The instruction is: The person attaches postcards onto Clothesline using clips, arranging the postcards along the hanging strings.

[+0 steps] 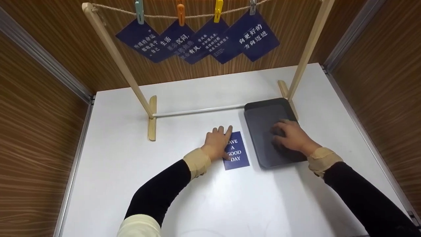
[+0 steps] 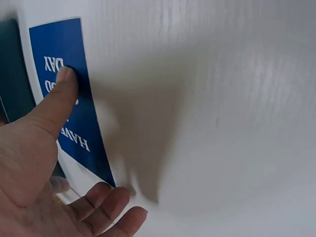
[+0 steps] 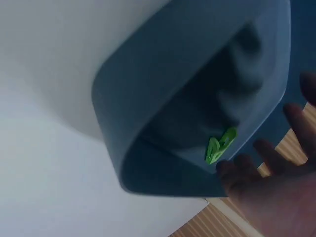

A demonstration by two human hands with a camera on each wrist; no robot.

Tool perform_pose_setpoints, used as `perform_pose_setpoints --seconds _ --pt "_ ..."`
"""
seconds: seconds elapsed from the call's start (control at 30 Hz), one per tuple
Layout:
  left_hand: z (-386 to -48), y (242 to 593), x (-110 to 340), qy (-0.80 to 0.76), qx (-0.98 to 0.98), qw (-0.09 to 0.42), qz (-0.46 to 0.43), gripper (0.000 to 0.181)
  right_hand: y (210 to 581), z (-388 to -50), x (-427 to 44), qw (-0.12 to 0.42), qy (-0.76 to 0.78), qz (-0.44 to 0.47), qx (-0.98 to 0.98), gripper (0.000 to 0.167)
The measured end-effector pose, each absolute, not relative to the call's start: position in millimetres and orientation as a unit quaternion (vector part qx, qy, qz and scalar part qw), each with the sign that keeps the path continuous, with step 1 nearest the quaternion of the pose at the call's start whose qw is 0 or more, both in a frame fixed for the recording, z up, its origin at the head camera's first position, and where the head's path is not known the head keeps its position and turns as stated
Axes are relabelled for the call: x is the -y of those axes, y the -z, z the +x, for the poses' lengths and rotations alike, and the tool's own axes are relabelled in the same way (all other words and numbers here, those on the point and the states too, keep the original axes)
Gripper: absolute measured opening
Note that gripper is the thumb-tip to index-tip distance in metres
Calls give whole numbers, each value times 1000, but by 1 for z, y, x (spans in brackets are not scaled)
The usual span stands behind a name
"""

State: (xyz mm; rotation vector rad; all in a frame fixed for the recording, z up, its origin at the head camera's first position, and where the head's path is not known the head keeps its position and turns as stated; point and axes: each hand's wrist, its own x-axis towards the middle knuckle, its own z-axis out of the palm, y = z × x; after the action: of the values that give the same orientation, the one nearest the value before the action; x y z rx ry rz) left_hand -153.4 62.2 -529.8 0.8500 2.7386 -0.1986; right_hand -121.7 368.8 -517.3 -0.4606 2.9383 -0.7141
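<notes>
A dark blue card (image 1: 241,160) lettered "HAVE A GOOD DAY" lies on the white table. My left hand (image 1: 215,144) is over its left side; in the left wrist view the thumb (image 2: 65,81) lies across the card, and the other fingers spread past its end. My right hand (image 1: 292,135) reaches over a dark grey tray (image 1: 260,138), fingers loosely bent and holding nothing. A green clothespin (image 3: 220,145) lies in the tray near the right fingertips in the right wrist view; the hand hides it in the head view.
Behind stands a wooden frame (image 1: 120,62) with a twine line (image 1: 197,16). Several blue cards (image 1: 252,38) hang there from colored clothespins (image 1: 181,13). A white crossbar (image 1: 200,111) joins its feet. Wood-grain walls (image 1: 36,131) enclose the table.
</notes>
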Motion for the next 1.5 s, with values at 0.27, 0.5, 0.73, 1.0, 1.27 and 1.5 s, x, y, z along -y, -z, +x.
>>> perform_pose_setpoints --seconds 0.27,0.5,0.73,1.0,1.27,1.5 --pt "-158 532 -47 -23 -952 166 256 123 516 -122 -362 141 187 -108 -966 66" --pt "-165 527 -37 -142 -945 187 225 87 521 -125 -359 21 224 -151 -963 32" --pt "-165 524 -35 -182 -936 211 216 72 518 -127 -361 -25 260 -137 -955 13" --pt "-160 524 -36 -173 -936 217 214 71 514 -126 -365 49 247 -96 -963 16" --pt "-157 523 -34 -194 -932 230 203 71 510 -122 -367 88 201 -73 -973 10" --pt "-159 516 -34 -262 -907 263 197 45 502 -117 -368 111 262 -87 -955 8"
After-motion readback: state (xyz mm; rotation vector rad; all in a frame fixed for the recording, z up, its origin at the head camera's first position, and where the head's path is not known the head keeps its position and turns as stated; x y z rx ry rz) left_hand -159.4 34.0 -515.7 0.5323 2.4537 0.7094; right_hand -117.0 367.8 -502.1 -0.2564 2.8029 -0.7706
